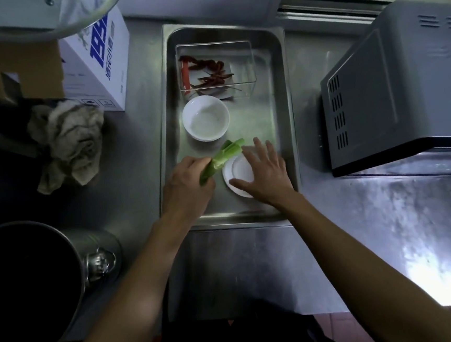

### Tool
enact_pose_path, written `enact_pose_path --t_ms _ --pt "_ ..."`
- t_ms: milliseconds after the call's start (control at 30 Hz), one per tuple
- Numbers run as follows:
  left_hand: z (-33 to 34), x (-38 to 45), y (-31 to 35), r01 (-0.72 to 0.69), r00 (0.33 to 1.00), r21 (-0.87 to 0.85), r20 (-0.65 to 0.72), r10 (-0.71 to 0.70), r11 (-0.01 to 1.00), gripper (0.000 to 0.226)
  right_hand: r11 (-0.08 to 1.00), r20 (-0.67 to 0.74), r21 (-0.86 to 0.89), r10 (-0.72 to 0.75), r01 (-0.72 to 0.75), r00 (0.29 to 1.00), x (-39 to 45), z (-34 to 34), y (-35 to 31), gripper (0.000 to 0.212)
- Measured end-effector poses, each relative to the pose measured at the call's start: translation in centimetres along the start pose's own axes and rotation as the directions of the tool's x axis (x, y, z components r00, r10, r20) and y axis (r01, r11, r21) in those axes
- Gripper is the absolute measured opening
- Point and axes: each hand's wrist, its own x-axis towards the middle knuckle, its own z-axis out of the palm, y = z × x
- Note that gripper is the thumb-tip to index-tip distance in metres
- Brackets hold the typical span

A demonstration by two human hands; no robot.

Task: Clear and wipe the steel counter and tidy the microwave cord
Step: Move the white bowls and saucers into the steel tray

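Steel counter (387,225) is carrying a tray (282,111); left hand (186,185) is gripping celery (222,157), right hand (265,172) (fingers spread) is resting on a white dish (236,171).

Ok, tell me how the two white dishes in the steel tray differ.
The white bowl stands upright, deep and untouched; the white plate is shallow, seemingly upside down, under the right hand. The bowl sits mid-tray; the plate lies nearer the person. Both are round, white, inside the steel tray.

The stalk (219,159) is green, both bowls (205,117) white, the chillies (207,70) red, the box (98,64) white with blue print.
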Motion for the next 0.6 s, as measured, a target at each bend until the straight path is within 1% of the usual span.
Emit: enact_pose_path --t_ms 133,233,367,600 --pt "1.5 0.6 0.6 -0.057 0.998 0.027 0.041 0.056 0.998 0.034 0.999 -0.117 0.041 0.011 -0.006 0.993 -2.9 -2.0 1.4 0.077" --pt "2.9 1.1 1.4 -0.059 0.995 0.063 0.084 0.054 0.996 0.031 0.998 -0.201 0.055 -0.013 0.024 0.979 -5.2 -3.1 2.3 0.072" --pt "4.7 2.3 3.8 -0.08 0.988 0.094 0.138 0.067 0.992 0.032 0.999 -0.212 0.011 -0.033 0.037 0.977 -7.1 -3.7 3.2 0.07" --pt "7.9 4.3 6.4 -0.09 0.984 0.153 0.167 0.064 0.984 0.039 0.998 -0.229 0.061 -0.019 0.033 0.973 -7.8 -4.1 4.7 0.064"
